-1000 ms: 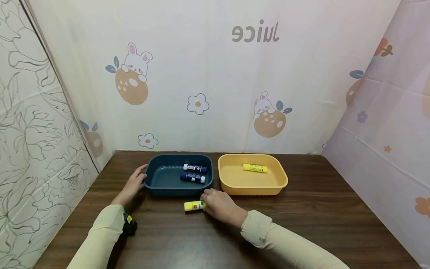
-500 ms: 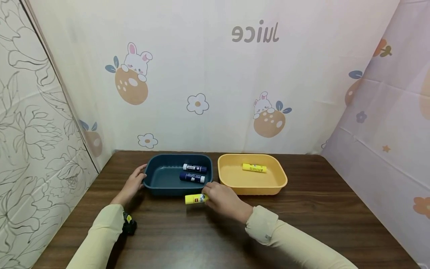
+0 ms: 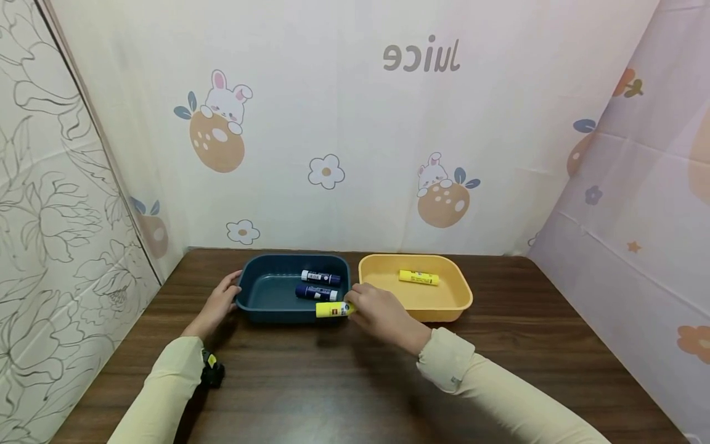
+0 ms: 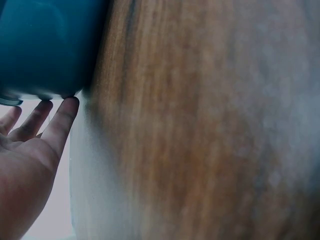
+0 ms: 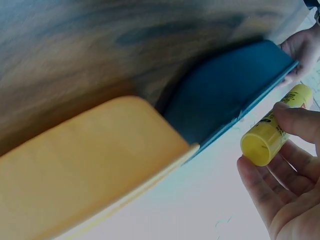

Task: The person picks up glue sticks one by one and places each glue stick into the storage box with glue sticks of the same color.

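Observation:
In the head view my right hand (image 3: 385, 313) pinches a yellow glue stick (image 3: 331, 309) above the front rim of the dark blue bin (image 3: 261, 314). The right wrist view shows the thumb and fingers around the glue stick (image 5: 275, 125), its yellow end toward the camera. My left hand (image 3: 217, 306) touches the blue bin's left wall. Extended fingertips (image 4: 70, 106) meet that wall in the left wrist view. Two dark blue glue sticks, a rear one (image 3: 321, 277) and a front one (image 3: 316, 292), lie inside the blue bin.
A yellow bin (image 3: 463, 296) stands just right of the blue one, with another yellow glue stick (image 3: 418, 277) lying in it. Both bins rest toward the back of the brown wooden table (image 3: 310, 394), before a patterned curtain (image 3: 344, 111).
My right hand has lifted the yellow glue stick off the table and carried it up, back and slightly right, to the blue bin's front rim. The left hand stays at the blue bin.

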### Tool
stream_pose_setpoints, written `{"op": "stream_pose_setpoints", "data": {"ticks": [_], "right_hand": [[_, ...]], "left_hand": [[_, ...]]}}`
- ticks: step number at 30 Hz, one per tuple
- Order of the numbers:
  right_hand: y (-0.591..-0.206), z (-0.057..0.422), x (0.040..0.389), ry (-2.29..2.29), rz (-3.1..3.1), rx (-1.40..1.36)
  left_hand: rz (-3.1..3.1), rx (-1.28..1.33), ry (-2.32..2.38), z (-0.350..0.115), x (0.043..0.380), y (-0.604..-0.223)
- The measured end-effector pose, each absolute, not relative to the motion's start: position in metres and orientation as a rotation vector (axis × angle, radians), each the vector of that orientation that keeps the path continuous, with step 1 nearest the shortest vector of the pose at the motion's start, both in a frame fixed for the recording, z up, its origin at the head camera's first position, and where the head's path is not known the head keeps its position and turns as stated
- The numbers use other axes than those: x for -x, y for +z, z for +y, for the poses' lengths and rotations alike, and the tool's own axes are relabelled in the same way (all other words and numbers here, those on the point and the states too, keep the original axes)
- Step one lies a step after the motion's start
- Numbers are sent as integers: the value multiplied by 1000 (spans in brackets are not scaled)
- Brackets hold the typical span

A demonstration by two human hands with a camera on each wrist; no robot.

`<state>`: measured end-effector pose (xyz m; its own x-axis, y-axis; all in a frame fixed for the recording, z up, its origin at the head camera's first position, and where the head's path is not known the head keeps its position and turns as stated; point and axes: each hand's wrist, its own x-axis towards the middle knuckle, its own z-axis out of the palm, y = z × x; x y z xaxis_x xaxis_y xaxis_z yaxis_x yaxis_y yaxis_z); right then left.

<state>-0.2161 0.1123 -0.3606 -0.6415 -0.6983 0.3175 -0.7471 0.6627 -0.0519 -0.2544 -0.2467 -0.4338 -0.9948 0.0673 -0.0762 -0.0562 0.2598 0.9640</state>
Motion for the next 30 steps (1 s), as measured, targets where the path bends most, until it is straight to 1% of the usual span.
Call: {"op": "stream_pose_setpoints", "data": {"ticks": [15, 25, 30], "right_hand": [[-346, 139, 239, 276, -2582, -1042], [-349, 163, 255, 278, -2588, -937], [-354, 177, 263, 301, -2588, -896]], "left_hand": [[2430, -7, 1841, -247, 254, -433], [2444, -6, 1834, -248, 257, -436], [2433, -52, 1866, -250, 257, -438]]}}
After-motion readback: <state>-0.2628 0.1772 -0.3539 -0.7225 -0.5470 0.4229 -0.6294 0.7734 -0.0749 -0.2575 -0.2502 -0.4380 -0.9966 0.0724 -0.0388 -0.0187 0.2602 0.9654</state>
